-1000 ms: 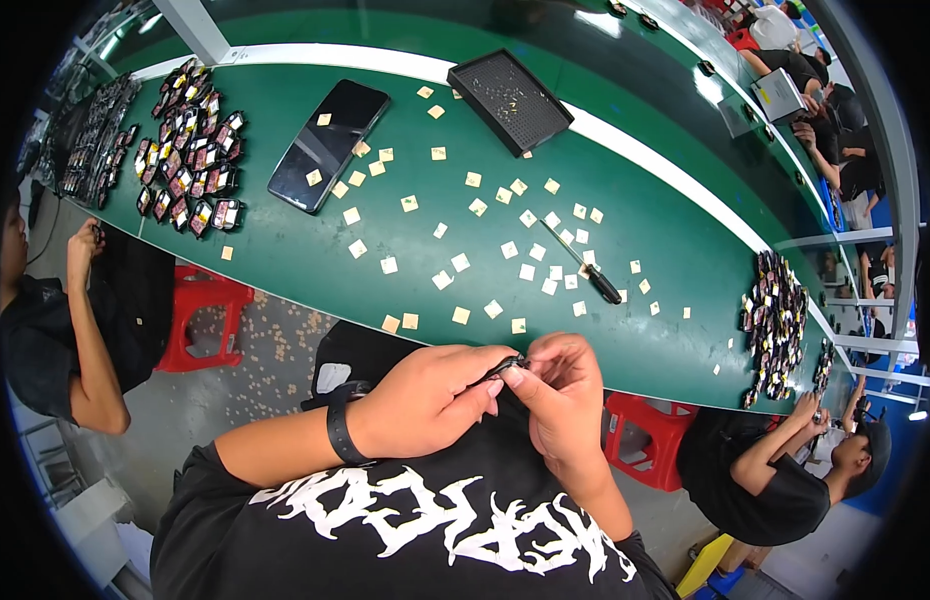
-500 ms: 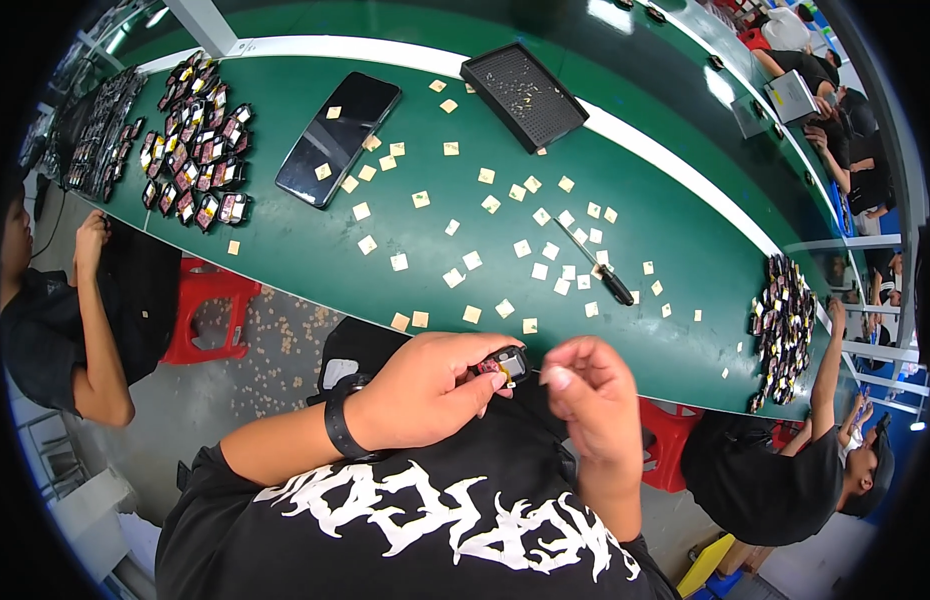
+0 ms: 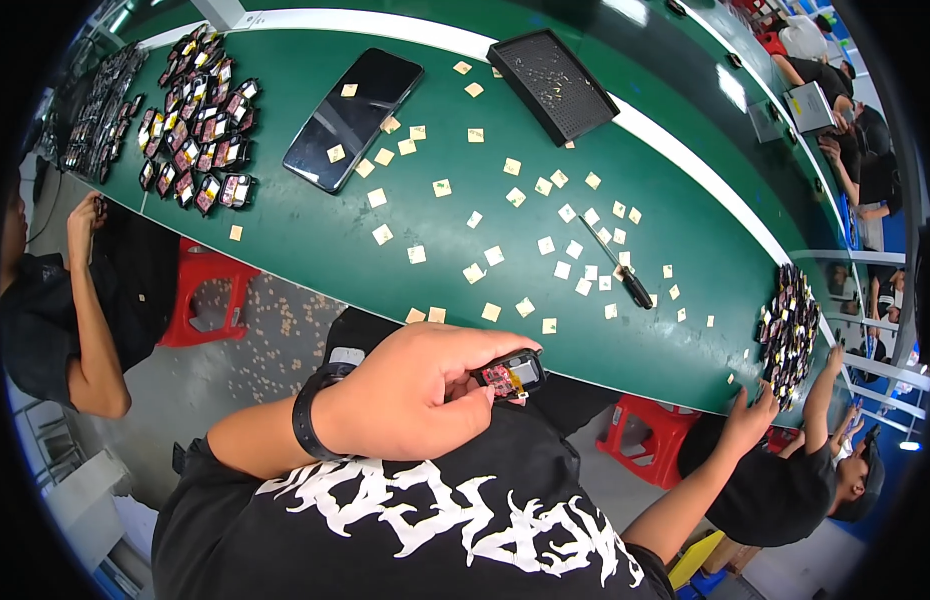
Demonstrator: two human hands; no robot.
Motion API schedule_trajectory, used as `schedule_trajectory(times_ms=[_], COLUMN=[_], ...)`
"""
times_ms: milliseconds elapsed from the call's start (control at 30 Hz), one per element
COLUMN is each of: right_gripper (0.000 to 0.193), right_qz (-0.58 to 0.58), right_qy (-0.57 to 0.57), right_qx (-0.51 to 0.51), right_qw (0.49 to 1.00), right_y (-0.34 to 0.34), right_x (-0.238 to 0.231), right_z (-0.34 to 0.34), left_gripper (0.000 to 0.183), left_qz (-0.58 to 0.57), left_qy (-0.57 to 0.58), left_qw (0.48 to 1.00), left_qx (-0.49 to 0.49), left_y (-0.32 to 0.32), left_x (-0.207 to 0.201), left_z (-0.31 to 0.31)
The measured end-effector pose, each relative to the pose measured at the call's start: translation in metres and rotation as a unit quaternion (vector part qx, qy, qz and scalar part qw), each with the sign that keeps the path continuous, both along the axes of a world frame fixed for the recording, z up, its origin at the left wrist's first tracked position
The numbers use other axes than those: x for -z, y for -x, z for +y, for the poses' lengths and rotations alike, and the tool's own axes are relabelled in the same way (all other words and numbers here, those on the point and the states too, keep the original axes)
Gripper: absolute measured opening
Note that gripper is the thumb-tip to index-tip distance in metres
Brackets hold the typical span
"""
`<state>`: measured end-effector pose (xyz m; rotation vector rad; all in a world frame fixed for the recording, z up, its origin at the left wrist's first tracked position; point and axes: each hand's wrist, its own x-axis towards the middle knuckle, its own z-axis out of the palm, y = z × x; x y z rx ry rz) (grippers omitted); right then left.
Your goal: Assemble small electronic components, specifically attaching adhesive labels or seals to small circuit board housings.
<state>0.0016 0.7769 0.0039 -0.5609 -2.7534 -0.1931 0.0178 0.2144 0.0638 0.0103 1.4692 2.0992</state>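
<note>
My left hand (image 3: 393,390), with a dark band at its wrist, is closed around a small black electronic housing (image 3: 526,374). Inside the housing a red circuit board, some yellow tape and a silvery part show. Far off to the right, my right hand (image 3: 750,420) is stretched out at the near edge of a pile of similar small black units (image 3: 788,325). Its fingers are apart, and I see nothing held in them. Small cream-coloured squares (image 3: 493,312) lie scattered over the green table (image 3: 315,240) ahead of my left hand.
A thin-bladed tool with a black handle (image 3: 636,288) lies among the squares. Farther back are a dark phone (image 3: 357,112) and a black tray (image 3: 565,100) holding tiny bits. Another pile of units (image 3: 190,150) stands left. People sit on both sides; red stools (image 3: 650,440) are below the table edge.
My right hand has left the housing's side and reached far right to the pile. My left hand keeps the housing, now turned so more of its inside shows. The view has shifted slightly.
</note>
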Motion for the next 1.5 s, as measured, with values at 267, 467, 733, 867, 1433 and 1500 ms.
schedule_trajectory(times_ms=[267, 467, 733, 867, 1433, 1500], right_gripper=[0.044, 0.052, 0.054, 0.053, 0.068, 0.049], right_qz=[-0.066, -0.059, -0.107, -0.11, -0.082, -0.07], right_qy=[-0.076, -0.092, -0.203, -0.158, 0.071, 0.03], right_qx=[0.011, -0.006, -0.039, -0.07, -0.078, -0.083], right_qw=[0.995, 0.994, 0.973, 0.979, 0.991, 0.994], right_y=[0.022, 0.023, 0.041, 0.044, 0.061, 0.059], right_x=[0.001, 0.013, 0.005, -0.01, 0.003, -0.007], right_z=[0.049, 0.1, 0.118, 0.092, 0.111, 0.093], left_gripper=[0.046, 0.029, 0.021, 0.017, 0.026, 0.025], left_qz=[0.287, 0.181, 0.187, 0.157, 0.164, 0.167], left_qy=[0.207, 0.176, 0.359, 0.475, 0.707, 0.729], left_qw=[0.935, 0.967, 0.833, 0.713, 0.525, 0.502], left_qx=[-0.017, -0.023, -0.378, -0.492, -0.444, -0.434], left_y=[0.003, 0.007, 0.01, 0.016, 0.029, 0.029], left_x=[-0.006, 0.0, 0.04, 0.04, 0.063, 0.062], left_z=[-0.009, -0.03, -0.132, -0.188, -0.241, -0.24])
